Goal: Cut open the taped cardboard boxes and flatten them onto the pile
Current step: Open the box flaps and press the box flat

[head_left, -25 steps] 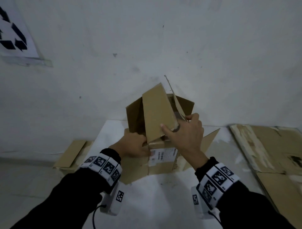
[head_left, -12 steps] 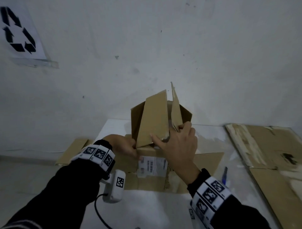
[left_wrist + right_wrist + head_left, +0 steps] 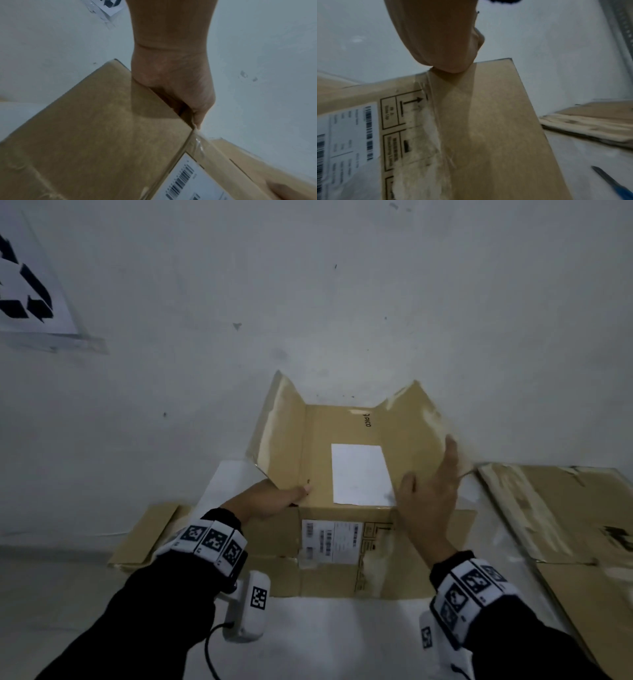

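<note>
A brown cardboard box point(image 3: 346, 429) lies opened out on the white table point(image 3: 325, 638), one panel with a blank white label facing up and its side flaps spread left and right. A printed shipping label point(image 3: 330, 542) sits on its near panel. My left hand point(image 3: 274, 499) grips the box's left edge, thumb on top and fingers tucked behind the cardboard point(image 3: 102, 135). My right hand point(image 3: 431, 491) is flat, its straight fingers against the right flap. In the right wrist view the heel of that hand point(image 3: 440, 40) rests on the box's top edge point(image 3: 496, 121).
A pile of flattened cardboard point(image 3: 565, 508) lies on the table to the right. A blue-handled cutter point(image 3: 618, 185) rests on the table between box and pile. Another flat cardboard piece point(image 3: 147, 535) lies on the floor at left. The white wall stands close behind the box.
The box has gone from standing with upright flaps to spread open and lower. My right hand let go of the inner flap and moved to the right flap.
</note>
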`<action>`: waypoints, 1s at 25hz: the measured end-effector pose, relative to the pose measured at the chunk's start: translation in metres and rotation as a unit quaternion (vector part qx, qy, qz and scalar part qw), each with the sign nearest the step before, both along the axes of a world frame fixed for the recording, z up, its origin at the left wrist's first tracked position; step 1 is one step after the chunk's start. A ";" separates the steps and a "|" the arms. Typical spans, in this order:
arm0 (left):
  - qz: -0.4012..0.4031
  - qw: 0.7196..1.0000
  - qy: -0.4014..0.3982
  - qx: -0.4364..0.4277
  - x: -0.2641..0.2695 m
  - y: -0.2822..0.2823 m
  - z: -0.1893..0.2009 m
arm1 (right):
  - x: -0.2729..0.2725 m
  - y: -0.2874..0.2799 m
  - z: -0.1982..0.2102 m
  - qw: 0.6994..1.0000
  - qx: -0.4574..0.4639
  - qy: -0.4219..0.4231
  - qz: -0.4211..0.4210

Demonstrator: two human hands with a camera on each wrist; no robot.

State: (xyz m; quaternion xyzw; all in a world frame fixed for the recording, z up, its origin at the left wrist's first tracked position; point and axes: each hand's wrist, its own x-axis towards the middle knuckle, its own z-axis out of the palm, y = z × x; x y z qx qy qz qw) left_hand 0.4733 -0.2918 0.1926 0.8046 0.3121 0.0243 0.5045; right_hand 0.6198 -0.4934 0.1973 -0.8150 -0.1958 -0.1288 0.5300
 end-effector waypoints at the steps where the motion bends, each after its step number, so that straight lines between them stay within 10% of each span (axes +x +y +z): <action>1: 0.004 1.000 0.007 0.002 0.002 0.003 0.000 | 0.003 -0.001 0.003 0.999 -0.020 0.027 0.022; 8: 0.100 0.993 0.010 0.059 -0.001 0.000 0.011 | 0.015 -0.030 0.011 0.913 -0.394 -0.010 0.104; 16: 0.087 0.983 0.125 0.105 0.012 0.007 0.022 | 0.019 -0.013 0.009 0.899 -0.421 -0.028 0.115; 25: 0.047 0.993 -0.017 0.108 0.017 0.008 0.021 | 0.013 -0.010 0.003 0.938 -0.315 -0.021 0.141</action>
